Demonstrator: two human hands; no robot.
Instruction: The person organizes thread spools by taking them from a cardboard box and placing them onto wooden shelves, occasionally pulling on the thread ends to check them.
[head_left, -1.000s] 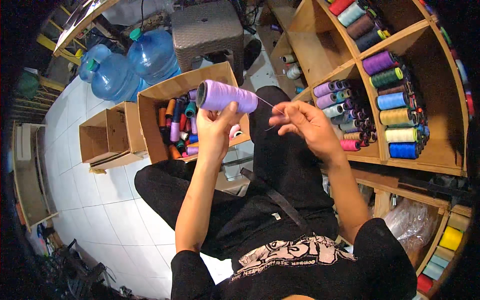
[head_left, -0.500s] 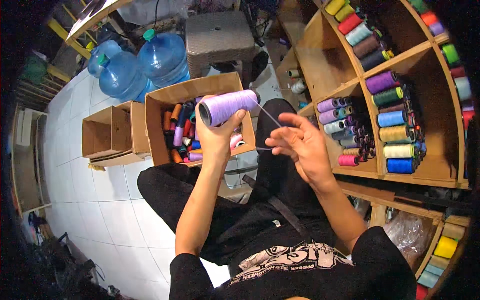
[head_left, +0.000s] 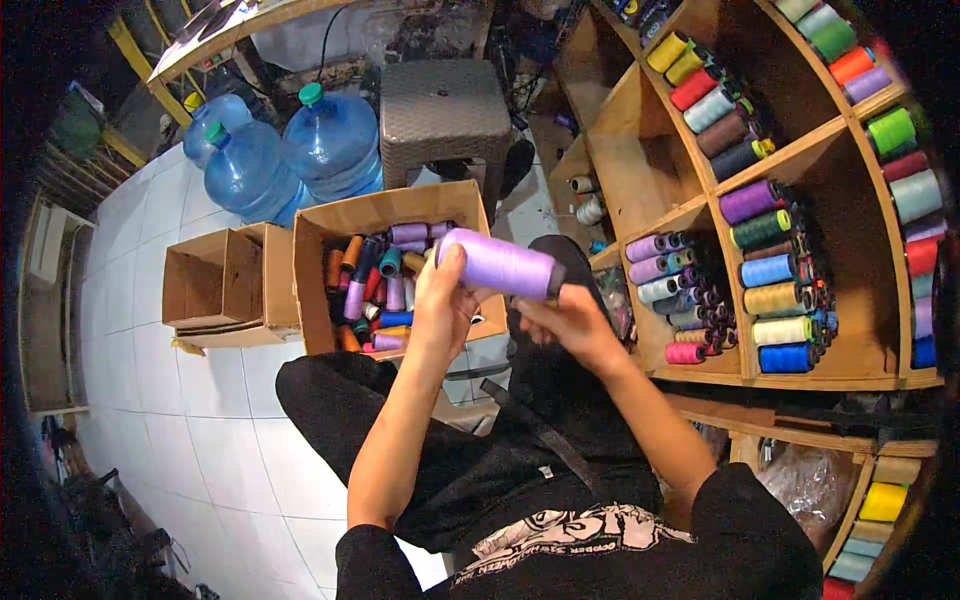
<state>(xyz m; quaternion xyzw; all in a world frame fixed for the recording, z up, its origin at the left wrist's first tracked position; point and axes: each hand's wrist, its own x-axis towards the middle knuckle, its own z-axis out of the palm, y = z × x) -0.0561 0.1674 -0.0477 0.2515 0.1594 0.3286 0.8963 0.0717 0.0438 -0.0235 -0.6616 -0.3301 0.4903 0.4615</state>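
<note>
A lilac thread cone [head_left: 497, 265] is held at frame centre above an open cardboard box of spools [head_left: 380, 285], the left hand [head_left: 440, 305] wrapped closed around its body to steady it. The right hand [head_left: 560, 315] is closed at its base; the fingertips are hidden there.

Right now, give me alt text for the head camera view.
Both hands, left hand and right hand, hold a purple thread spool above a cardboard box of mixed spools, beside wooden shelves of coloured thread.
</note>
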